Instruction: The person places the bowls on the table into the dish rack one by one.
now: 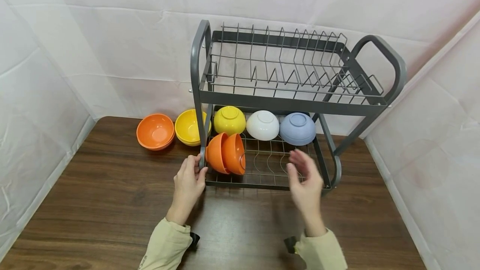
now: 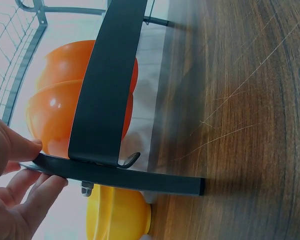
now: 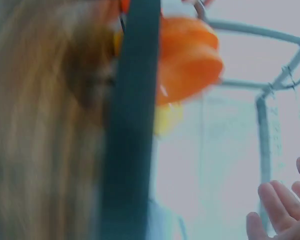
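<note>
My left hand (image 1: 188, 180) grips the front left post of the dark metal dish rack (image 1: 258, 100), thumb on one side and fingers on the other in the left wrist view. Beside it, two orange bowls (image 1: 234, 154) stand on edge, one nested against the other, on the lower shelf. My right hand (image 1: 308, 184), blurred, hovers over the front right of that shelf with nothing in it, fingers loosely extended. Behind the orange bowls, a yellow bowl (image 1: 229, 120), a white bowl (image 1: 263, 125) and a blue-grey bowl (image 1: 298, 128) lie upside down in a row.
Left of the rack on the brown table (image 1: 93, 186) sit an upright orange bowl (image 1: 155, 131) and upright stacked yellow bowls (image 1: 188, 127). The rack's upper tier (image 1: 277, 63) overhangs the back row. White cloth (image 1: 112, 45) hangs behind and at both sides.
</note>
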Motion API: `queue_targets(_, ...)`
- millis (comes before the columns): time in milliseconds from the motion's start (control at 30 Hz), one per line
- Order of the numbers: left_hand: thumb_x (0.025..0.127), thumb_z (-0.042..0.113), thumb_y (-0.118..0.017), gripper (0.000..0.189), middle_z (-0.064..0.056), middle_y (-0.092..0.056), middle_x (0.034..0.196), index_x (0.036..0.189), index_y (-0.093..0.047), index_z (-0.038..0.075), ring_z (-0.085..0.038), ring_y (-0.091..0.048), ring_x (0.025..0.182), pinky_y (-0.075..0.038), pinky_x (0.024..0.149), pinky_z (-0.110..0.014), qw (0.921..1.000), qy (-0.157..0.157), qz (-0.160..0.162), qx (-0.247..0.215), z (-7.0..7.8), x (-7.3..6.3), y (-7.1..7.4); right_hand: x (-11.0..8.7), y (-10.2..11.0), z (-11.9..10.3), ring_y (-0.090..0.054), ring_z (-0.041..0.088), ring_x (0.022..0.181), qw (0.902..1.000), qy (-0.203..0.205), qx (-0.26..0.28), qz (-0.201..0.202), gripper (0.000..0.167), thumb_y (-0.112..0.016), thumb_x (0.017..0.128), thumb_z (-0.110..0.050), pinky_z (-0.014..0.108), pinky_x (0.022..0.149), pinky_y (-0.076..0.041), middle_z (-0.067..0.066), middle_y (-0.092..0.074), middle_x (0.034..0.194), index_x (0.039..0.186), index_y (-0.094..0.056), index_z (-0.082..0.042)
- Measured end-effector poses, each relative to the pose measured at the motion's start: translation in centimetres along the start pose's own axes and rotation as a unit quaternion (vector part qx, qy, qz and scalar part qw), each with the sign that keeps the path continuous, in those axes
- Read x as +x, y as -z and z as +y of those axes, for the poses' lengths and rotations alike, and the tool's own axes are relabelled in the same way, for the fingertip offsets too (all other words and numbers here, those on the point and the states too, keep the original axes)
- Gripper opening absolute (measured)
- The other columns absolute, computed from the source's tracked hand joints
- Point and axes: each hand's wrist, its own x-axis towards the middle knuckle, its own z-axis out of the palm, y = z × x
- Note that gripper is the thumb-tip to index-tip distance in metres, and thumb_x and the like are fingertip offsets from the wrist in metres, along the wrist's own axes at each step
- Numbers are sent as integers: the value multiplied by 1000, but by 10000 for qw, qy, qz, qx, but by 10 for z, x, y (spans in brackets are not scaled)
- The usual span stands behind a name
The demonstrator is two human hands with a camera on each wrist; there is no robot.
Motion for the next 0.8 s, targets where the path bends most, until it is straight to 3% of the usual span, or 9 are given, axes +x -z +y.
queue_targets(133, 75, -2, -69, 25, -14, -60, 98, 94, -53, -1, -24, -65, 75, -53, 62, -32, 10000, 23, -25, 14, 0, 0, 1, 17, 32, -2, -57, 7, 94, 9946, 55, -241, 1011, 35, -56, 77, 15, 18, 84, -44, 13, -62, 103, 112, -53, 13)
queue_targets(233, 75, -2, -69, 25, -14, -60, 98, 94, -52, -1, -24, -65, 75, -53, 62, -33, 10000, 41, -44, 16, 0, 0, 1, 35, 57, -2, -55, 11, 96, 9811, -184, -442, 1873, 34, -55, 78, 12, 21, 85, -44, -2, -59, 104, 113, -55, 9)
queue_targets(333, 75, -3, -69, 25, -15, -60, 97, 94, -52, -1, -24, -65, 76, -53, 62, -33, 10000, 66, -60, 12, 0, 0, 1, 54, 78, 0, -54, 11, 97, 9680, -559, -677, 2352, 37, -54, 81, 6, 22, 85, -45, -7, -57, 106, 118, -55, 1)
queue_targets(533, 75, -2, -69, 26, -15, -59, 97, 94, -52, -1, -24, -65, 76, -53, 62, -32, 9999, 93, -112, 35, -1, 0, 0, 79, 104, 13, -54, 11, 103, 9638, -988, -1281, 2119, 38, -51, 87, -3, 23, 88, -44, 1, -58, 113, 125, -52, -7)
queue_targets(800, 75, -3, -68, 25, -15, -59, 99, 94, -52, -1, -25, -65, 77, -53, 63, -33, 9999, 41, -121, 33, 1, 0, 2, 95, 108, 26, -57, 4, 96, 9718, -954, -1445, 1602, 37, -54, 88, -9, 17, 81, -46, 4, -63, 112, 125, -55, -14)
